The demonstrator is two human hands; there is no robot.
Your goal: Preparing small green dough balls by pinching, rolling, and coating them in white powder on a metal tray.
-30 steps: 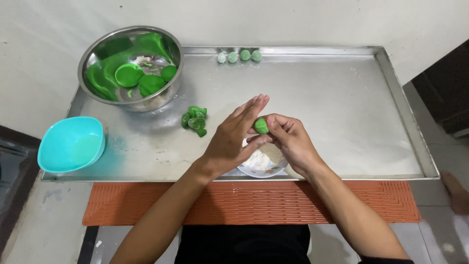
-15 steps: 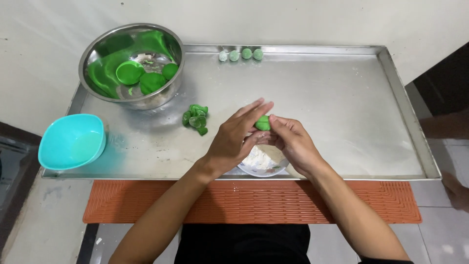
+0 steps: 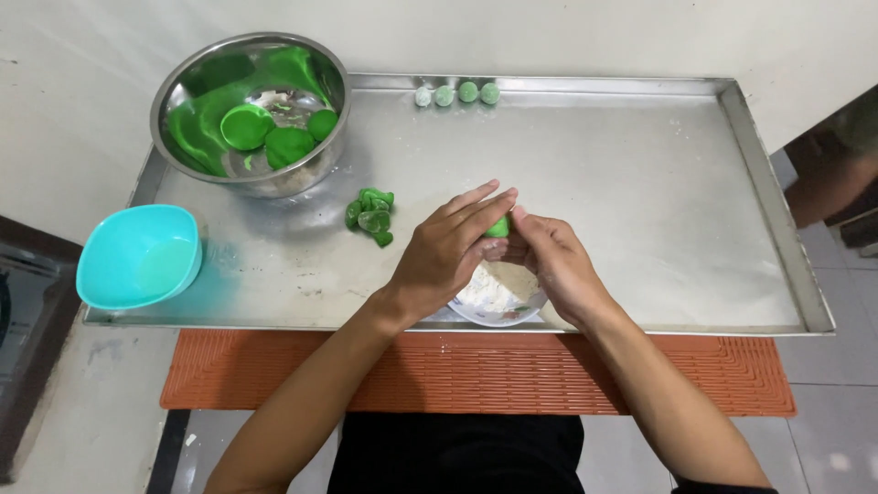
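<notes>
A person's two bare hands meet over the near edge of a long stainless-steel tray [image 3: 640, 183], working a small lump of green dough [image 3: 498, 227] between them. The left hand [image 3: 448, 252] lies over the lump with its fingers straight and held together, pressing it from above, while the right hand [image 3: 553, 261] cups it from below and the side, fingers curled around it; only a sliver of the green shows between the palms. Directly beneath the hands sits a small white dish of pale crumbly filling [image 3: 498, 297], resting on the tray close to its front rim. Just left of the hands lies a loose cluster of green dough pieces [image 3: 370, 216]. At the tray's far left corner stands a round steel mixing bowl [image 3: 249, 114] holding several larger green dough portions, its inner wall smeared green. Four small dough balls [image 3: 455, 93], pale green to green, sit in a row against the far rim. A turquoise plastic bowl [image 3: 139, 256] sits at the tray's left end, and an orange ribbed mat [image 3: 476, 370] lies under the tray's near edge.
</notes>
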